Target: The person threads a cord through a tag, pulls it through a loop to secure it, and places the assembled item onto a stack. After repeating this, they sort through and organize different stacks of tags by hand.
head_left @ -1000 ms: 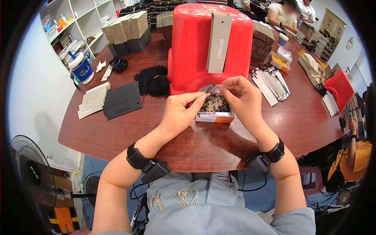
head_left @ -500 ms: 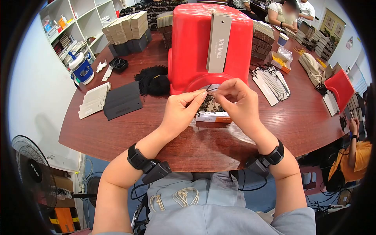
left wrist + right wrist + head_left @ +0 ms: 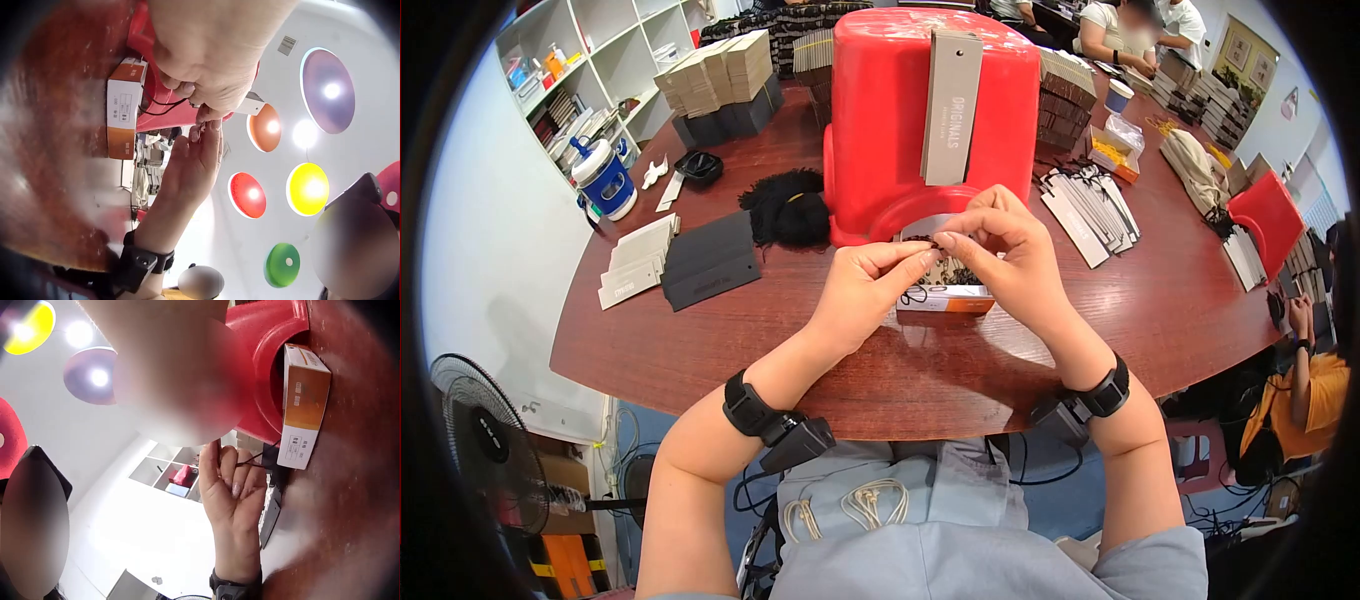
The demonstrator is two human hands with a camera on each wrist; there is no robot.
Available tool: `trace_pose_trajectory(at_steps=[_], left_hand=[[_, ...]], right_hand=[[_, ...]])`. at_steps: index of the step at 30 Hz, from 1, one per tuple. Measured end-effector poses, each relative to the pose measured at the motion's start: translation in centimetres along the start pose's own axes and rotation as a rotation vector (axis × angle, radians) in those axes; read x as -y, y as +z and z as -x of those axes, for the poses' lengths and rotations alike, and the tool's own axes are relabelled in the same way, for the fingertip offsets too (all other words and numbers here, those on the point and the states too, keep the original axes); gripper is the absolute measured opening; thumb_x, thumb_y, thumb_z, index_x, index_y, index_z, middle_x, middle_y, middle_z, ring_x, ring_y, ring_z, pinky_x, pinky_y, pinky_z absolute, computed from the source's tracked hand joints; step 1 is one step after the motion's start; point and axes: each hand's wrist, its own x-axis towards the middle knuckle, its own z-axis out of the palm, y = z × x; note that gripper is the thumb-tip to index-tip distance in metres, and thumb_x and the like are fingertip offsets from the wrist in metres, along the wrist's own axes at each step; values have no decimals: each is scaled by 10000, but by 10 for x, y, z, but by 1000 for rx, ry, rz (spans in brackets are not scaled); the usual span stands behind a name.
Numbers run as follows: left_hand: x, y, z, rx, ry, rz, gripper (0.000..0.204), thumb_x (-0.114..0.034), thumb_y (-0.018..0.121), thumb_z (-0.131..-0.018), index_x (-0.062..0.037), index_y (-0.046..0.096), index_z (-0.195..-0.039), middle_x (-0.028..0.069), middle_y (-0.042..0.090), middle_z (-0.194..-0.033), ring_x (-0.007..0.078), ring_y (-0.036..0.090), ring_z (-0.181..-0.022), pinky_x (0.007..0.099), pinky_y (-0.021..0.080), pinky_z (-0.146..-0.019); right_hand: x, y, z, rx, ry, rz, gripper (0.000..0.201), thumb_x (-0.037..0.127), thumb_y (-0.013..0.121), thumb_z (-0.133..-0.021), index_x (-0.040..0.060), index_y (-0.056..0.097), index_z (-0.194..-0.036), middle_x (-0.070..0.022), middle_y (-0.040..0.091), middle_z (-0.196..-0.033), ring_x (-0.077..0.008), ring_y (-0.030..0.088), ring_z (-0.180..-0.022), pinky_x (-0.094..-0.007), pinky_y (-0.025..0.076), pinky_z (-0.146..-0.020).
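Just above a small open box (image 3: 945,299) of black cords, both hands meet at their fingertips. My left hand (image 3: 857,296) pinches a thin black cord (image 3: 164,107), whose loop hangs below the fingers in the left wrist view. The thumb and index finger of my right hand (image 3: 1017,262) close on the same cord beside the left fingertips; its other fingers are bent. Behind the box stands a red plastic stool (image 3: 890,110) on its side, with a grey "ORIGINALS" card stack (image 3: 951,110) against it.
Grey cards (image 3: 638,262), black cards (image 3: 711,262) and a black cord bundle (image 3: 792,212) lie at the left on the table (image 3: 820,395). Corded cards (image 3: 1088,215) lie at the right. A blue and white jug (image 3: 605,180) stands far left; card stacks (image 3: 730,75) are behind.
The cord ends that stuck up above the fingers have dropped from sight. My right hand has shifted slightly, its fingertips now close against the left ones.
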Motion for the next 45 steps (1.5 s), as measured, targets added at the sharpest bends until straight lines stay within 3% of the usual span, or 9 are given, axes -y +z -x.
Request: trace_pose_trajectory(at_steps=[9, 11, 18, 20, 21, 24, 27, 29, 45], left_hand=[[-11, 0, 1, -4, -96, 81, 194, -139, 544, -806, -5, 602, -935, -37, 546, -647, -9, 333, -480, 151, 232, -415], [-15, -3, 1, -21, -193, 104, 194, -93, 527, -812, 24, 578, -958, 58, 602, -869, 68, 545, -754, 191, 446, -667], [-16, -3, 2, -48, -170, 116, 192, -91, 537, -806, 29, 579, -949, 65, 604, -872, 69, 550, -756, 191, 448, -664], [-14, -1, 2, -51, -82, 73, 194, -142, 550, -801, -4, 604, -926, -48, 536, -617, -11, 328, -465, 151, 227, -402], [-11, -1, 2, -51, -81, 73, 194, -142, 550, -801, -4, 604, -926, -48, 536, -617, -11, 328, -465, 151, 227, -402], [-5, 0, 2, -65, -20, 29, 192, -134, 549, -801, 1, 605, -925, -42, 541, -634, -9, 352, -496, 148, 256, -428], [-9, -2, 4, 7, -81, -28, 176, -71, 534, -800, 22, 593, -937, 49, 606, -850, 64, 537, -755, 190, 441, -678], [-11, 1, 4, -27, -54, -38, 183, -120, 537, -807, 9, 605, -919, -47, 509, -597, -7, 356, -495, 150, 255, -431], [-8, -2, 2, -99, -25, 13, 159, -105, 532, -809, -7, 609, -910, -61, 461, -508, -5, 311, -403, 155, 208, -367]], right_hand=[[-5, -2, 0, -41, 41, -96, 87, 78, 613, -726, 11, 618, -780, -15, 511, -765, -65, 455, -656, -198, 376, -599], [-9, -4, 0, -24, 62, -128, 95, 83, 605, -735, 10, 616, -795, -16, 519, -785, -63, 460, -671, -196, 379, -604], [-2, -4, 0, -49, 261, -262, 136, 102, 592, -753, 17, 606, -858, 4, 520, -799, -52, 457, -698, -196, 384, -624], [2, -3, 0, -43, 257, -246, 129, 100, 594, -751, 18, 607, -850, 4, 512, -791, -52, 454, -694, -196, 381, -622], [4, -3, 0, -38, 254, -230, 122, 97, 595, -748, 19, 608, -842, 5, 504, -784, -52, 451, -691, -196, 379, -620], [-6, -2, -1, 13, 120, -181, 104, 91, 600, -741, 20, 606, -817, 2, 489, -771, -57, 448, -683, -195, 373, -613], [-4, -3, -1, -3, 54, -99, 89, 89, 608, -733, 17, 600, -784, -3, 482, -759, -59, 447, -676, -195, 370, -604], [-6, -3, -1, -41, 52, -109, 89, 91, 610, -733, 15, 596, -777, -3, 481, -754, -59, 449, -679, -197, 371, -604], [-1, -7, 2, 70, 410, -502, 135, 109, 566, -781, -7, 564, -849, -42, 586, -759, -60, 543, -590, -161, 411, -472]])
